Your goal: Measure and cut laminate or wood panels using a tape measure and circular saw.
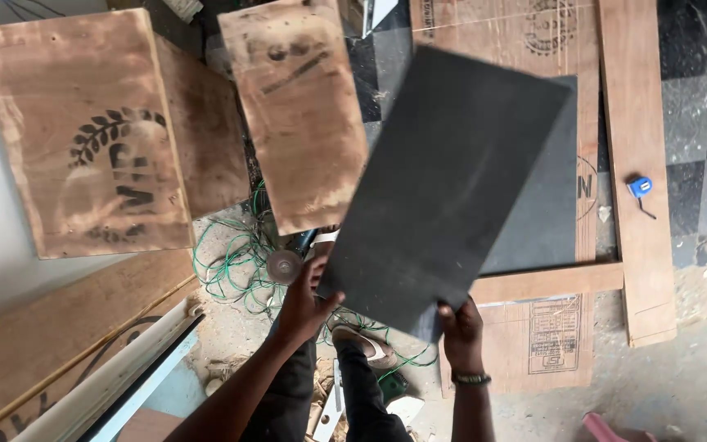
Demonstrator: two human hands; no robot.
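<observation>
Head view, looking straight down. Held up in both hands: a dark grey rectangular board [448, 188], flat, matt, faintly scuffed with paler dusty streaks, edges straight and thin, slightly blurred. Tilted so its long sides run from lower left to upper right, upper corner near the top of the frame, lower edge just above the hands. Left hand [308, 299] at the lower left corner, fingers curled round the edge and closed on it, thumb side against the board's face. Right hand [460, 327] at the lower right part of the bottom edge, fingers wrapped up and pinched shut on the board; a dark wristband [471, 378] below it on the wrist.

Behind the board, lying on the floor: a frame of plywood strips [636, 164] with a dark panel showing inside it, partly hidden by the held board. On the right strip, a small blue tape measure [639, 187]. To the left, two brown plywood pieces [87, 131], stained and stamped in black, the nearer one [300, 115] just beside the board's left edge. Beneath, a tangle of green wire [231, 266] and a round grinder disc [283, 266] near the left hand. Between the arms, a foot in a sandal [362, 344].
</observation>
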